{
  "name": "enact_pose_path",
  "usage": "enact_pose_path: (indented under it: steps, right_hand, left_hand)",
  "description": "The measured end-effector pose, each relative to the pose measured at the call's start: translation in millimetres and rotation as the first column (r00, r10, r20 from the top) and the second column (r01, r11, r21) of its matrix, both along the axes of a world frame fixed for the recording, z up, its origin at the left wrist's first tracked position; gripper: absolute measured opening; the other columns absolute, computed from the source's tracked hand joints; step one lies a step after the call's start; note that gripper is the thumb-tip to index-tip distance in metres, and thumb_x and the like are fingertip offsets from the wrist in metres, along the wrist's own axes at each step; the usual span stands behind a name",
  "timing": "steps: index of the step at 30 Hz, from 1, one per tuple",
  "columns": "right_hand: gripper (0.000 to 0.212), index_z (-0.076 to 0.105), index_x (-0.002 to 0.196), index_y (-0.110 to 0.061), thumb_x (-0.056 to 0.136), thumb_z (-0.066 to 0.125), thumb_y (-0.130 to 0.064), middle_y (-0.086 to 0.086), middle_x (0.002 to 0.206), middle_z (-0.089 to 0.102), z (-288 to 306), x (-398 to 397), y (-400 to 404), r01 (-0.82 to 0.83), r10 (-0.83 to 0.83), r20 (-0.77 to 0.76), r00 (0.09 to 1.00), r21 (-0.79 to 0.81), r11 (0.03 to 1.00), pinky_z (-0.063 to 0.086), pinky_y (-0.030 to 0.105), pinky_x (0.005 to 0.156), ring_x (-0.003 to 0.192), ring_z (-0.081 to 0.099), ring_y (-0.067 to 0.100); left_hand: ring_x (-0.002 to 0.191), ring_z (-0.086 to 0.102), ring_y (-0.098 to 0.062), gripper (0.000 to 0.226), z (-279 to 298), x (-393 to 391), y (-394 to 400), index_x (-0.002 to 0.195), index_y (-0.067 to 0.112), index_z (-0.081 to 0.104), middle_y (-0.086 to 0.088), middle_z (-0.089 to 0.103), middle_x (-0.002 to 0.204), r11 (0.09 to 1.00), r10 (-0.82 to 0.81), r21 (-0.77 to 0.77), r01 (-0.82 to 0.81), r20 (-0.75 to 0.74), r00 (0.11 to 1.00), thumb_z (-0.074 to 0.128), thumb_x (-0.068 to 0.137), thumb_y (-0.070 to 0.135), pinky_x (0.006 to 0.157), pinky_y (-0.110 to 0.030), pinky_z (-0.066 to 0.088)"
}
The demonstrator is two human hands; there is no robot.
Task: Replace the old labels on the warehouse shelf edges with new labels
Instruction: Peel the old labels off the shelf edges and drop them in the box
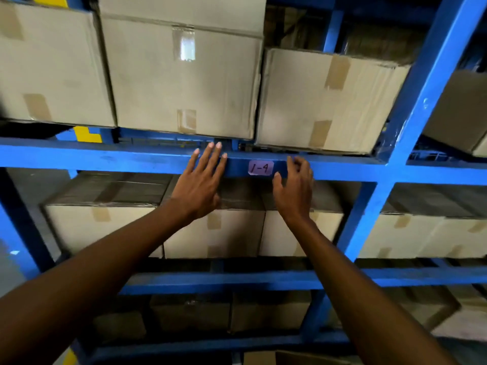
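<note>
The shelf beam (131, 158) under the left hand (200, 180) is painted blue metal, fairly smooth with a dull sheen and some scuffed patches. Between the left hand and the right hand (293, 189) sits a small label (261, 168) of matt pale purple paper, marked in dark ink. Above the hands, the cardboard boxes (184, 75) are plain brown, matt and slightly creased, sealed with tan packing tape (337, 72); one strip of clear tape (184, 43) shines glossy.
</note>
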State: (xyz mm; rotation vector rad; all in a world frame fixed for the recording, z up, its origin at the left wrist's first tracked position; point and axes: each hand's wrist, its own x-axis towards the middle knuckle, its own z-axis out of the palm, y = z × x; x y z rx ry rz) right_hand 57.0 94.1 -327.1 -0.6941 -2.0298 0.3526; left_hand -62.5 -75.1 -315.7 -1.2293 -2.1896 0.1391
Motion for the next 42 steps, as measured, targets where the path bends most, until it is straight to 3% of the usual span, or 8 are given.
enact_pose_path:
  steps: [5, 11, 15, 20, 28, 33, 37, 42]
  right_hand:
    - [0.051, 0.032, 0.14, -0.007, 0.093, 0.046, -0.021, 0.017, 0.155, 0.013, -3, -27, -4, 0.109, -0.111, 0.183, 0.977, 0.022, 0.994, 0.022, 0.045, 0.112, 0.137, 0.023, 0.033]
    - [0.054, 0.025, 0.142, -0.002, 0.092, 0.043, -0.011, 0.019, 0.156, 0.002, -18, -46, -13, 0.164, -0.17, 0.188, 0.967, 0.045, 0.985, 0.022, 0.044, 0.112, 0.138, 0.02, 0.034]
    - [0.046, 0.037, 0.135, -0.002, 0.09, 0.045, -0.009, 0.017, 0.156, 0.012, -22, -54, -22, 0.138, -0.139, 0.113, 0.984, 0.022, 0.99, 0.021, 0.042, 0.113, 0.138, 0.022, 0.032]
    - [0.024, 0.057, 0.11, -0.005, 0.087, 0.053, -0.011, 0.014, 0.137, 0.043, -14, -53, -21, 0.128, -0.137, -0.137, 0.981, -0.073, 0.989, 0.03, 0.04, 0.107, 0.128, 0.037, 0.028]
    - [0.025, 0.056, 0.1, -0.002, 0.086, 0.058, -0.023, 0.014, 0.114, 0.05, 0, -53, -5, 0.152, -0.181, -0.172, 0.968, -0.168, 0.974, 0.041, 0.036, 0.092, 0.106, 0.046, 0.025]
    - [0.016, 0.058, 0.085, -0.008, 0.081, 0.066, -0.021, 0.01, 0.102, 0.053, 0, -44, 1, -0.033, -0.007, -0.193, 0.981, -0.205, 0.978, 0.04, 0.025, 0.074, 0.095, 0.05, 0.02]
    - [0.017, 0.054, 0.071, -0.019, 0.076, 0.07, -0.017, 0.002, 0.093, 0.053, -2, -29, -4, -0.243, 0.165, -0.274, 0.947, -0.279, 0.929, 0.045, 0.022, 0.066, 0.082, 0.054, 0.014]
    - [0.009, 0.059, 0.075, -0.013, 0.079, 0.066, -0.012, 0.004, 0.086, 0.056, -8, -1, -6, -0.315, 0.199, -0.35, 0.916, -0.317, 0.894, 0.046, 0.007, 0.059, 0.071, 0.054, 0.005]
  left_hand:
    - [0.143, -0.014, -0.033, 0.098, -3, -25, 0, 0.145, 0.008, -0.017, -0.018, -0.018, 0.155, 0.994, 0.059, -0.098, -0.045, 0.145, 0.988, 0.053, 0.086, 0.045, 0.116, -0.044, -0.003]
    - [0.143, -0.015, -0.034, 0.104, -9, -32, 1, 0.144, 0.008, -0.017, -0.019, -0.019, 0.154, 0.996, 0.02, -0.09, -0.009, 0.122, 0.992, 0.053, 0.082, 0.053, 0.116, -0.045, -0.002]
    - [0.142, -0.016, -0.035, 0.106, -12, -32, 2, 0.144, 0.008, -0.016, -0.02, -0.019, 0.154, 0.997, 0.021, -0.079, -0.012, 0.113, 0.993, 0.053, 0.08, 0.056, 0.117, -0.047, -0.001]
    - [0.142, -0.018, -0.034, 0.106, -12, -32, 2, 0.144, 0.009, -0.018, -0.019, -0.021, 0.154, 0.998, 0.013, -0.068, -0.004, 0.138, 0.99, 0.054, 0.08, 0.056, 0.118, -0.047, -0.001]
    - [0.141, -0.019, -0.035, 0.108, -15, -32, 3, 0.143, 0.008, -0.02, -0.02, -0.022, 0.153, 0.998, 0.009, -0.057, -0.003, 0.121, 0.993, 0.052, 0.08, 0.058, 0.118, -0.049, 0.0]
    - [0.141, -0.02, -0.037, 0.109, -17, -31, 4, 0.143, 0.007, -0.021, -0.021, -0.023, 0.153, 0.998, 0.033, -0.057, -0.027, 0.111, 0.993, 0.053, 0.079, 0.057, 0.118, -0.05, -0.002]
    - [0.141, -0.019, -0.037, 0.11, -17, -29, 4, 0.142, 0.007, -0.021, -0.022, -0.023, 0.152, 0.998, 0.042, -0.056, -0.037, 0.095, 0.995, 0.053, 0.079, 0.058, 0.117, -0.049, -0.002]
    - [0.141, -0.019, -0.036, 0.101, -20, -18, 10, 0.143, 0.006, -0.018, -0.022, -0.023, 0.152, 0.998, 0.066, -0.004, -0.066, 0.137, 0.988, 0.052, 0.085, 0.049, 0.118, -0.047, -0.002]
